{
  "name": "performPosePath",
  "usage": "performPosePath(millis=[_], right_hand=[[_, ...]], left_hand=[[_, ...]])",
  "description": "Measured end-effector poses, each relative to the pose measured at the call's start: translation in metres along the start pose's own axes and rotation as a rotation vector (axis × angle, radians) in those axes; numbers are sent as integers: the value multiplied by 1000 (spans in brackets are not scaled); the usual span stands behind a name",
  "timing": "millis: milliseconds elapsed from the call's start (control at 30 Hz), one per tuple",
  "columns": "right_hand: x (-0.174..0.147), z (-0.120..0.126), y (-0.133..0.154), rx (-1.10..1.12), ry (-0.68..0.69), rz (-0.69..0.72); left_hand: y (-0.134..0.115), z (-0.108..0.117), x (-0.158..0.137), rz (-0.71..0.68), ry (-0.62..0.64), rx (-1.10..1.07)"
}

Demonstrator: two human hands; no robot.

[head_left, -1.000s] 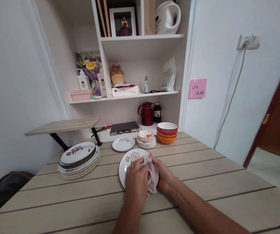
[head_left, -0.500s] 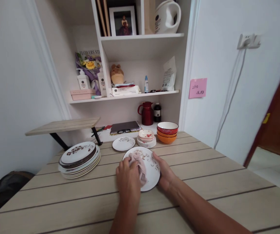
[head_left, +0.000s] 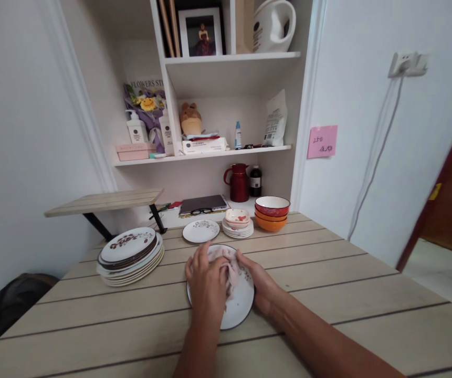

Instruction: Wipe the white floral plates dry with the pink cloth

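A white plate [head_left: 241, 307] with a dark rim and a floral pattern is in front of me, above the slatted tabletop. My right hand [head_left: 263, 286] grips its right edge, thumb on top and fingers underneath. Over the left part of the plate lies my left hand [head_left: 208, 278], with a crumpled pale pink cloth [head_left: 231, 270] between its thumb and fingers. The cloth touches the plate's face and covers part of the pattern. Just beyond stands a single floral plate [head_left: 201, 231], flat on the table.
Left on the wooden table [head_left: 131, 325] is a tall plate stack [head_left: 129, 257], near a small raised shelf [head_left: 107, 202]. At the back are small dishes [head_left: 237, 226], stacked bowls [head_left: 272, 214], a red jug [head_left: 238, 184] and a laptop [head_left: 204, 205].
The plate has come slightly nearer to me and to the left. My left hand and the cloth have shifted on its surface, while my right hand keeps its hold on the edge.
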State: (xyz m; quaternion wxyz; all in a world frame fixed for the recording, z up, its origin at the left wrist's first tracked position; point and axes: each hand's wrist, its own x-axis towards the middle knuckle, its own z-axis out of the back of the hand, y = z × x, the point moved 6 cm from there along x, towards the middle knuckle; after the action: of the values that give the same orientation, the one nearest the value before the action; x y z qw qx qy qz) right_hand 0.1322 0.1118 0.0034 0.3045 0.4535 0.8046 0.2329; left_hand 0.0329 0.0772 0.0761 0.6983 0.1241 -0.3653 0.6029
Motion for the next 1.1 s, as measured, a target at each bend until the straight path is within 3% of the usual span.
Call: performPosePath(millis=[133, 233, 333, 467, 700, 867, 1100], right_hand=[[2, 8, 9, 76, -62, 44], [3, 16, 19, 122, -126, 69], [3, 19, 27, 147, -124, 101], [1, 17, 35, 160, -36, 126], [-4, 16, 22, 80, -26, -58], [-3, 2, 7, 48, 76, -53], [-6, -9, 1, 71, 86, -9]], left_hand=[[11, 12, 0, 139, -68, 126], [8, 11, 0, 142, -38, 172], [-6, -1, -1, 24, 82, 150], [-26, -16, -8, -160, 203, -41], [-42, -28, -17, -309, 311, -331], [-35, -12, -9, -311, 127, -178], [-10, 15, -1, 0, -41, 66]])
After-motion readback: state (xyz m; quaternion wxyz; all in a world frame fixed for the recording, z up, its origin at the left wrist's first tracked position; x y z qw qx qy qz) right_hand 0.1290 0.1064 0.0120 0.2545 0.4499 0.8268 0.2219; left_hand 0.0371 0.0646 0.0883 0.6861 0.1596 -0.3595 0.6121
